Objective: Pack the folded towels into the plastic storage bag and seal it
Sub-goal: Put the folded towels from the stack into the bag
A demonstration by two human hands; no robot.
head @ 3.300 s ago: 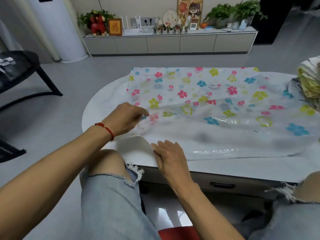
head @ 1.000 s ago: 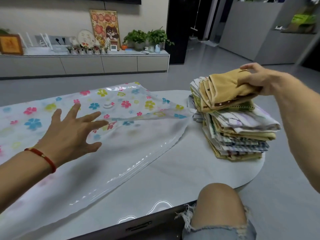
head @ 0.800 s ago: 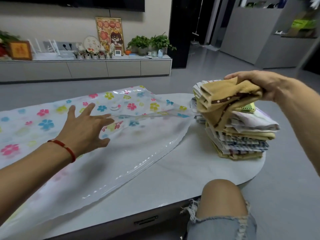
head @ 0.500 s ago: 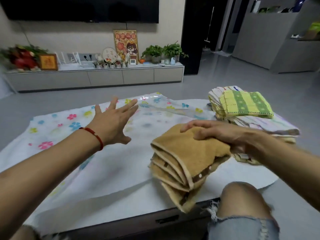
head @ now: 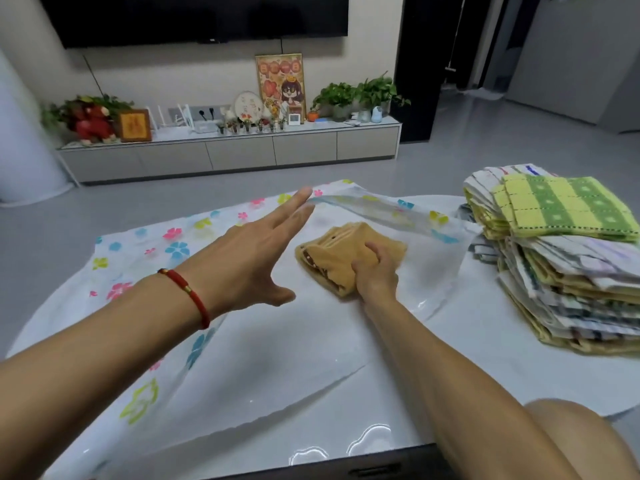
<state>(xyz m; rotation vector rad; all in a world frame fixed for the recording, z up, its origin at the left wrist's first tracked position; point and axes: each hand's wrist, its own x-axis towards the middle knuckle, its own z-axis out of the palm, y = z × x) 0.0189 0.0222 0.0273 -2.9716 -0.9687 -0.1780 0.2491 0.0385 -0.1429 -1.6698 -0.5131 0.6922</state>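
Two hands: both in view, forearms cut off by the lower frame edge.
Hidden: the right hand (head: pixel 375 271) covers the near corner of the tan folded towel (head: pixel 341 256); whether that towel lies inside the plastic storage bag (head: pixel 242 348) or on top of it is hard to tell through the clear film.
Cut off: the stack of folded towels (head: pixel 561 261) runs past the right edge.
Right grip: fingers curled round the tan towel, pressing it down on the bag.
Left grip: the left hand (head: pixel 252 261) is spread flat, fingertips lifting the bag's flowered upper layer.
Counter (head: pixel 485 368): white and glossy, carrying bag and stack.
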